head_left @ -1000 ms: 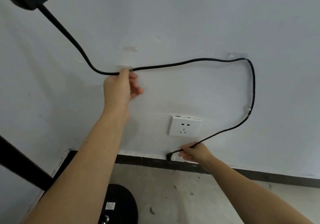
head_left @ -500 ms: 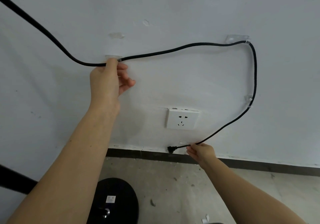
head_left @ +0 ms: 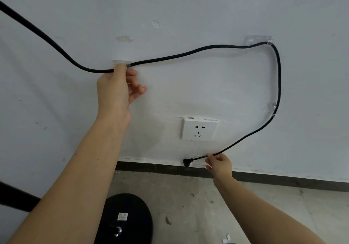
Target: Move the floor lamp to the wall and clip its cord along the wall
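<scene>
Both hands [head_left: 113, 90] [head_left: 220, 165] hold the cord [head_left: 188, 53], plug [head_left: 188, 162] pointing left.

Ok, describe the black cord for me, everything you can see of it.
The black cord looks round and matte. It comes in from the upper left, dips to a clear clip where the left hand presses it, runs right to a second clear clip, bends down past a third, then slants down-left to the right hand, whose fingers pinch it. Its angled plug hangs free, unplugged, below the white socket.
</scene>
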The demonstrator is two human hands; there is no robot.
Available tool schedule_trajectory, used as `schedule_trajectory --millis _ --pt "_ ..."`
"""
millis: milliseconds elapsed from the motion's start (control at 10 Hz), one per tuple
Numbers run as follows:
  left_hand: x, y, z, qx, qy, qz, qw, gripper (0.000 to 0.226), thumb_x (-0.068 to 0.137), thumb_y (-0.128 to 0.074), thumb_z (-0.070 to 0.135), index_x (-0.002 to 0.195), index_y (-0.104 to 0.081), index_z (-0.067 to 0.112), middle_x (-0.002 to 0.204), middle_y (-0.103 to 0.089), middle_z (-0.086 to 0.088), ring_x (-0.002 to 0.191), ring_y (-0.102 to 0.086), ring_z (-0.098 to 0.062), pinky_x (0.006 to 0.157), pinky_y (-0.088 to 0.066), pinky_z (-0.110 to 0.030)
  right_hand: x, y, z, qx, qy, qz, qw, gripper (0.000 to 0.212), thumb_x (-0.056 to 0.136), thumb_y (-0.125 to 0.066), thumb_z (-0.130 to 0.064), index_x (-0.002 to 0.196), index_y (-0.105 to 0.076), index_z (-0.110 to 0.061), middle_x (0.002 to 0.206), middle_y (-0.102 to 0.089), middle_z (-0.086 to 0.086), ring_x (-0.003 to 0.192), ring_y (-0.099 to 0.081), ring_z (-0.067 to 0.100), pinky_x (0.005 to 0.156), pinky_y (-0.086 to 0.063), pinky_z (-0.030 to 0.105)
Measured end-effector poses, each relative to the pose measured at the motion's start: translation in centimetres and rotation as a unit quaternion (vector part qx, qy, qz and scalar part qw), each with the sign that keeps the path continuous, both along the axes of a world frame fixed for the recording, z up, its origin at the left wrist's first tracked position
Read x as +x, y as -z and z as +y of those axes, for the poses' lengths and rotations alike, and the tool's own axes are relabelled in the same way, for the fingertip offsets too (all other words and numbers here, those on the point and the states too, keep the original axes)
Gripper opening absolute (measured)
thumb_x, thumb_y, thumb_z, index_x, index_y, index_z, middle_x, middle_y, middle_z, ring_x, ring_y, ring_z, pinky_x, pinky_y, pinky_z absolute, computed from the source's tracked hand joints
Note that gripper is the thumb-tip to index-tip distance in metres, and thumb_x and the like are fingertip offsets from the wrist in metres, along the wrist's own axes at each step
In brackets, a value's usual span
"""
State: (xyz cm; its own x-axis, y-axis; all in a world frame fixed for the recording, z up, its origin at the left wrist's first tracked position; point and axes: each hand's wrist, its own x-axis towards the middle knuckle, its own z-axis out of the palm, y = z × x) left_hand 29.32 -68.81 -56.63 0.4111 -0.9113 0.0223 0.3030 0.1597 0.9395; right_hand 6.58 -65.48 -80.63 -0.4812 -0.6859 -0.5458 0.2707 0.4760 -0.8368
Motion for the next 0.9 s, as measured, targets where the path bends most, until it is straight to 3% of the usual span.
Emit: schedule_trajectory --millis 100,200,300,400,600,900 --pt "0.0 0.0 -0.1 -0.001 -0.003 -0.001 1.0 0.026 0.083 -0.05 0.019 0.06 -0.058 0.014 0.042 -0.049 0.005 0.04 -0.048 -0.014 0.059 -0.055 -0.028 0.4 0.2 0.0 0.0 0.008 0.022 1.0 0.022 0.09 -0.059 -0.011 0.07 -0.051 -0.009 0.083 -0.064 0.011 0.081 -0.067 0.024 0.073 -0.055 0.034" --pt "0.1 -0.1 0.0 0.002 0.002 -0.005 1.0 0.025 0.083 -0.05 0.02 0.06 -0.058 0.014 0.042 -0.049 0.005 0.04 -0.048 -0.014 0.059 -0.055 -0.028 0.3 0.3 -0.1 0.026 0.0 0.021 0.999 0.023 0.091 -0.058 -0.012 0.069 -0.05 -0.009 0.083 -0.066 0.012 0.074 -0.068 0.023 0.069 -0.057 0.034" --pt "0.4 -0.1 0.0 0.009 0.014 -0.007 1.0 0.025 0.082 -0.053 0.023 0.059 -0.059 0.015 0.044 -0.05 0.004 0.041 -0.049 -0.015 0.058 -0.056 -0.029 -0.2 0.1 -0.6 0.069 -0.027 -0.039 0.996 0.017 0.092 -0.055 -0.014 0.077 -0.052 -0.008 0.086 -0.065 0.011 0.071 -0.067 0.024 0.064 -0.053 0.033" --pt "0.7 -0.1 -0.1 0.022 0.019 -0.012 0.999 0.024 0.079 -0.056 0.026 0.059 -0.062 0.015 0.044 -0.05 0.004 0.04 -0.051 -0.015 0.059 -0.056 -0.03 -1.2 -0.3 -0.8 0.09 -0.069 -0.064 0.991 0.01 0.092 -0.057 -0.014 0.097 -0.055 -0.005 0.096 -0.064 0.013 0.083 -0.066 0.029 0.072 -0.051 0.036" --pt "0.9 -0.2 -0.3 0.037 0.018 -0.018 0.999 0.025 0.075 -0.059 0.031 0.054 -0.063 0.018 0.042 -0.051 0.005 0.039 -0.051 -0.015 0.057 -0.055 -0.03 -2.1 -1.1 -0.6 0.095 -0.11 -0.098 0.985 0.025 0.088 -0.063 -0.016 0.107 -0.057 -0.001 0.097 -0.063 0.014 0.093 -0.064 0.031 0.077 -0.053 0.043" --pt "0.4 0.2 0.3 0.031 0.022 -0.046 0.998 0.041 0.078 -0.06 0.055 0.058 -0.064 0.02 0.043 -0.051 0.007 0.041 -0.053 -0.014 0.052 -0.055 -0.025 -2.0 -2.9 -0.2 0.083 -0.135 -0.099 0.982 0.034 0.083 -0.069 -0.019 0.11 -0.059 0.0 0.097 -0.059 0.013 0.097 -0.063 0.031 0.077 -0.053 0.048"
